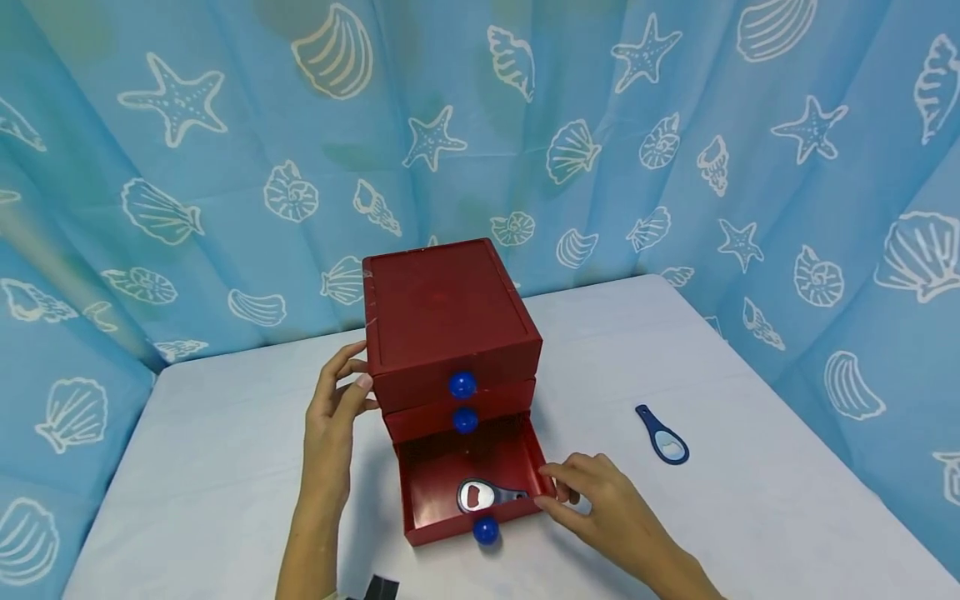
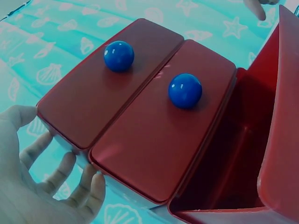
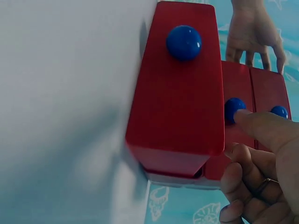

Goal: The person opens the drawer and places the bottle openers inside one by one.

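Observation:
A red chest of drawers [image 1: 450,308] with blue ball knobs stands on the table, its bottom drawer [image 1: 435,500] pulled out. In that drawer lies a bottle opener [image 1: 476,497] with a dark blue rim and handle. My left hand [image 1: 333,408] rests spread fingertips on the chest's left side, beside the upper drawers [image 2: 159,135]. My right hand [image 1: 592,508] is at the bottom drawer's front right corner, thumb and forefinger apart and the other fingers loosely curled. In the right wrist view its forefinger is right at the rim, and nothing shows between the fingers.
Another blue bottle opener [image 1: 663,437] lies on the white tabletop [image 1: 750,500] to the right of the chest. Behind the table hangs a blue curtain [image 1: 450,125] with shells and starfish. A small black object [image 1: 381,588] shows at the near edge by my left wrist.

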Demonstrator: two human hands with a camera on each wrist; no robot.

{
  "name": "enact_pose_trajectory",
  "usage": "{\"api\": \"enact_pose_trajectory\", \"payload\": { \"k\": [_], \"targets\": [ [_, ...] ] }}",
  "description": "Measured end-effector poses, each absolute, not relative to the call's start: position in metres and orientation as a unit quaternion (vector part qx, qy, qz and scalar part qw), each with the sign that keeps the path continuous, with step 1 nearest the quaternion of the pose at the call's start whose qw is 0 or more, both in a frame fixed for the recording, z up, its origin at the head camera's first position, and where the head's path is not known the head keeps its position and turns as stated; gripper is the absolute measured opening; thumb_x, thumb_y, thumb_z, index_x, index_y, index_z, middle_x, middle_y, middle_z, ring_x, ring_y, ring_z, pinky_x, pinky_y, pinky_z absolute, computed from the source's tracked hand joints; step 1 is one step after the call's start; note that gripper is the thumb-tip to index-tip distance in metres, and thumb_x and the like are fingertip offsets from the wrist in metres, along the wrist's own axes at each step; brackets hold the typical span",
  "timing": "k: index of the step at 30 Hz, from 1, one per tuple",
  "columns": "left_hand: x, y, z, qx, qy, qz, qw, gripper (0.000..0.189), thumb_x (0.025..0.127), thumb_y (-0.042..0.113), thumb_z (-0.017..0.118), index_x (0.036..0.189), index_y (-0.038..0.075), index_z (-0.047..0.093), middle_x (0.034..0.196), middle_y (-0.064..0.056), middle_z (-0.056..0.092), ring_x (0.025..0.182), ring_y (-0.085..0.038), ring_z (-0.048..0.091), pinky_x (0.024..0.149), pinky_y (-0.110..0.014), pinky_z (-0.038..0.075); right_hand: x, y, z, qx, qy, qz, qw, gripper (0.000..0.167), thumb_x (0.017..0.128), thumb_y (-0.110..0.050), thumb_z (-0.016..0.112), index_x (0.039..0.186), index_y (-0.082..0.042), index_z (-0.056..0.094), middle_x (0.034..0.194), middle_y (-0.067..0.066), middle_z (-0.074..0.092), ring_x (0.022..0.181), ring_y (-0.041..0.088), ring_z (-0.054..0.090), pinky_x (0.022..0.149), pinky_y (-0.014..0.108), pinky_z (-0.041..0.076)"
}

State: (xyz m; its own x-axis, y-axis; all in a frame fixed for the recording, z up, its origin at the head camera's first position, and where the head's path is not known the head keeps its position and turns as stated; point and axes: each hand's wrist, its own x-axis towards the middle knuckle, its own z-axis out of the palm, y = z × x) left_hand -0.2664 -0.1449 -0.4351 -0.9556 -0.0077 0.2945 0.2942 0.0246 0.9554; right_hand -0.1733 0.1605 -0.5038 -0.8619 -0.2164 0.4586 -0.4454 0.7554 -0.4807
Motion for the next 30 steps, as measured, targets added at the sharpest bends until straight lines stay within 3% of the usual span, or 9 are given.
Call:
{"api": "enact_pose_trajectory", "payload": {
  "k": [10,16,30],
  "targets": [
    [-0.266,-0.143,-0.432,-0.107,-0.700,-0.696,0.121,0.045,0.101,0.027,0.057,0.145,0.030,0.051,0.129,-0.001,0.053,0.114,-0.027,0.055,0.091,-0.034,0.051,-0.166,0.188,-0.508,0.162,-0.912,0.274,0.259,0.028,0.073,-0.013,0.090,0.097,-0.017,0.076,0.076,-0.019,0.047,0.072,0.001,0.045,0.058,0.021,0.050],
    [-0.264,-0.141,-0.434,-0.112,-0.688,-0.707,0.117,0.044,0.102,0.025,0.055,0.145,0.027,0.052,0.128,-0.004,0.052,0.114,-0.028,0.054,0.091,-0.033,0.051,-0.169,0.217,-0.516,0.138,-0.915,0.245,0.290,0.024,0.073,-0.014,0.088,0.092,-0.012,0.075,0.074,-0.016,0.048,0.066,0.000,0.046,0.056,0.014,0.042],
    [-0.265,-0.140,-0.436,-0.106,-0.687,-0.709,0.115,0.043,0.101,0.027,0.056,0.144,0.028,0.052,0.128,-0.004,0.052,0.114,-0.029,0.054,0.091,-0.032,0.051,-0.168,0.263,-0.526,0.047,-0.935,0.217,0.278,0.021,0.075,-0.013,0.086,0.090,-0.006,0.074,0.071,-0.012,0.045,0.062,0.005,0.043,0.051,0.021,0.039]
  ]
}}
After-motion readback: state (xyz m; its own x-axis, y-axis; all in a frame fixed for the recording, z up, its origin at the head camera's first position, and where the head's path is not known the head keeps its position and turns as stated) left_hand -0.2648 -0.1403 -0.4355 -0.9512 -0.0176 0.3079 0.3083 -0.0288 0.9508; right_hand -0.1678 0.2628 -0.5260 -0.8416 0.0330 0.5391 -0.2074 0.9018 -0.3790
